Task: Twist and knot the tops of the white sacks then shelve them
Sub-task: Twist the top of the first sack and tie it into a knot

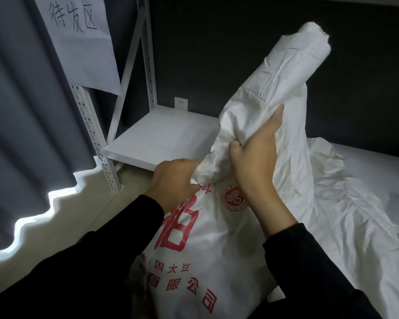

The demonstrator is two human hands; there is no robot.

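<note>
A filled white woven sack [217, 261] with red print stands in front of me, low in the middle. Its long top [274, 77] is gathered into a thick roll that rises up and to the right. My left hand [173, 180] is closed on the bunched fabric at the sack's neck, from the left. Just right of it, my right hand [256, 148] grips the same neck, with the thumb stretched up along the roll. Behind the sack is a white shelf board [159, 137], bare at its left end.
More white sack fabric [346, 192] lies draped over the right part of the shelf. A perforated white shelf upright [90, 132] stands at left, with a handwritten paper sign [78, 40] above it. A grey curtain [28, 100] hangs at far left, and a dark wall with a socket [180, 103] is behind.
</note>
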